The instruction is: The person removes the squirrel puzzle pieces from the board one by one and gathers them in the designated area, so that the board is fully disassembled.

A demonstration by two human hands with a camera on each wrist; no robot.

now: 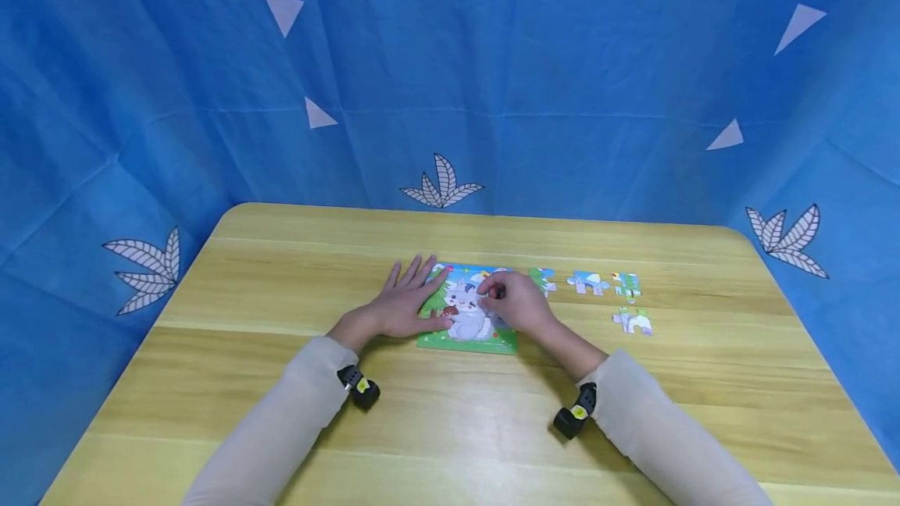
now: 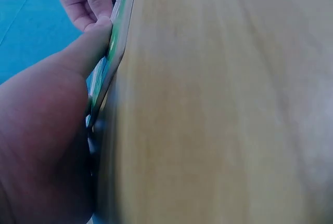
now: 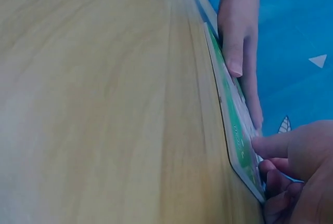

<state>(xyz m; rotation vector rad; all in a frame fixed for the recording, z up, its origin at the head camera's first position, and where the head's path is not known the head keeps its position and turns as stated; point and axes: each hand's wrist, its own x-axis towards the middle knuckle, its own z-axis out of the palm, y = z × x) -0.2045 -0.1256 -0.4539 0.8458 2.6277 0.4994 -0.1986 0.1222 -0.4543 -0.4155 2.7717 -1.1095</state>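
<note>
A jigsaw puzzle [image 1: 469, 326] with a grey cartoon animal on a green ground lies on the table between the two hands. The left hand [image 1: 404, 307] rests on its left side, fingers spread and thumb on the picture. From the right, the right hand [image 1: 516, 301] reaches over the puzzle with bent fingers, thumb and index tips near the animal's head. In the right wrist view its thumb [image 3: 273, 145] touches the puzzle's surface [image 3: 237, 130]; the other fingers are curled. Whether a piece lies between those fingertips is hidden.
Several loose jigsaw pieces lie right of the puzzle: one [image 1: 543, 279] partly behind the right hand, others [image 1: 587, 282] [image 1: 626, 286] farther right, and a grey-and-white piece [image 1: 633, 322] nearer. A blue patterned cloth [image 1: 450, 84] hangs behind the wooden table [image 1: 450, 420].
</note>
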